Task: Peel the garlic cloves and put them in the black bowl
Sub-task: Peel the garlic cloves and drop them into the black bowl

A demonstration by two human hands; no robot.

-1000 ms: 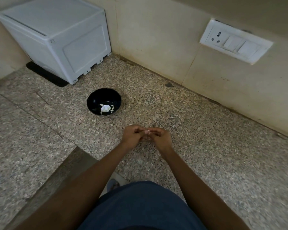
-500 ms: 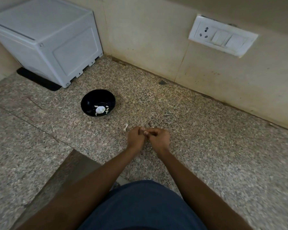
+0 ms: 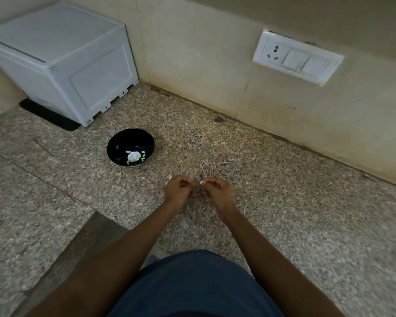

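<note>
While a small pale clove (image 3: 201, 183) sits pinched between our fingertips, both hands grip it: left hand (image 3: 180, 191) and right hand (image 3: 218, 191), fingers curled, just above the counter (image 3: 284, 202). Bowl (image 3: 117, 145) stands up-left, w/ a white garlic lump (image 3: 133, 156) & bits inside. White scrap (image 3: 169, 178) lies beside left hand. Grey box (image 3: 62, 62) at back-left corner; switchboard (image 3: 297, 57) on wall.

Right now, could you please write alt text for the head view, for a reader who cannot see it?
A person's left hand and right hand meet over a speckled stone counter, pinching a small garlic clove between them. A black bowl holding white garlic pieces sits beyond, near a white box.
</note>
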